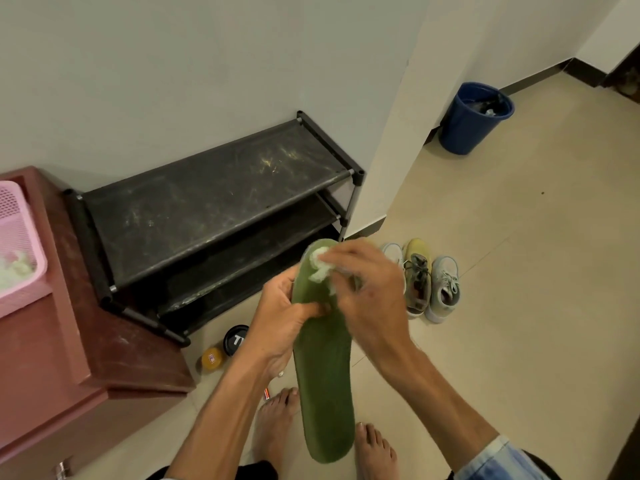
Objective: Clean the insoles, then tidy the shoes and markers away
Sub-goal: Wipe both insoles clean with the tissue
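- well, a person stands barefoot on the pale tiled floor (519, 271) and holds a long green insole (323, 393) out in front. its toe end points away from the body and its heel end hangs above the gap between the left foot (277, 420) and the right foot (374, 448).
- the left hand (280, 323) grips the insole near its middle from the left side, with the fingers curled under the edge and the thumb pressed across the top face.
- the right hand (367, 292) has its fingers bunched tight on a crumpled white wad (320, 268), cloth or tissue i cannot tell, and presses it onto the insole near the toe end.
- just beyond the right hand three shoes stand side by side on the floor, toes away from the person: a white shoe (393, 252) mostly hidden by the hand, an olive-yellow laced shoe (417, 275) and a pale grey laced sneaker (445, 289).
- a black three-tier shoe rack (207, 202), dusty and scuffed, stands against the wall left of the shoes.
- in front of the rack a round black tin (236, 339) and a small yellow jar (212, 358) sit just beside each other on the floor.
- a small red and white thing (266, 393) shows by the left foot's toes, too hidden to name.
- at the left a reddish-brown cabinet (86, 341) carries a pink plastic mesh basket (17, 251).
- a round blue plastic bin (467, 123) stands by the far wall corner, well apart from the shoes.
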